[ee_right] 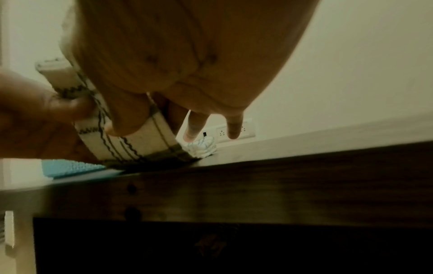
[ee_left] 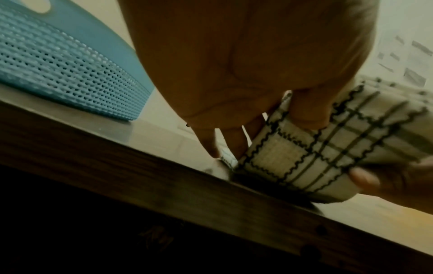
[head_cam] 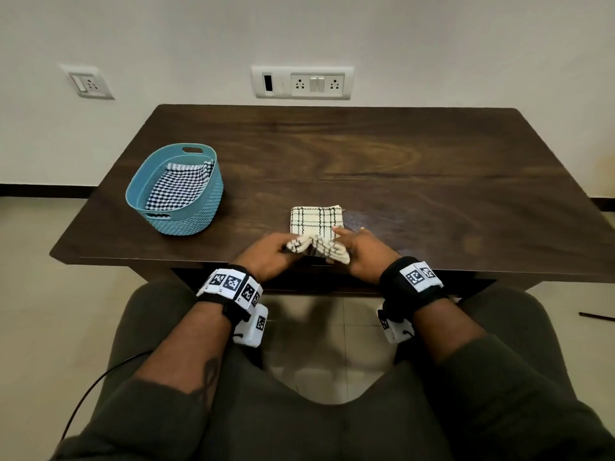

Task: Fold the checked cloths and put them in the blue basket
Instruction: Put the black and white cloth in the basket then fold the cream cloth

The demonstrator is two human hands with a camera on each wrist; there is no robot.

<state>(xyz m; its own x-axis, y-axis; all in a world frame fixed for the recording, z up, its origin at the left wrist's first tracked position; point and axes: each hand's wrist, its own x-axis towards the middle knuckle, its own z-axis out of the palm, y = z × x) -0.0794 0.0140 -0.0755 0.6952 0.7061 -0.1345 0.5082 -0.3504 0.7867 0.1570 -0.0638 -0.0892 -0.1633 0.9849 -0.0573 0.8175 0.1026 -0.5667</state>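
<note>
A dark wooden table point(head_cam: 366, 154) fills the middle of the head view, its far edge against a pale wall point(head_cam: 466, 44). On that wall a white switchboard with two sockets point(head_cam: 301, 82) sits at upper centre and a smaller socket plate point(head_cam: 87, 84) at upper left. Beige floor tiles point(head_cam: 30, 261) show at both sides, with what may be a thin dark stick point(head_cam: 597, 316) at the right edge.

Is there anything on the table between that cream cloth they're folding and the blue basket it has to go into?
Nothing visible. The cream cloth, held by the left hand and right hand, has only bare table between it and the blue basket to its left. A dark checked cloth already lies inside, with room above it.
</note>
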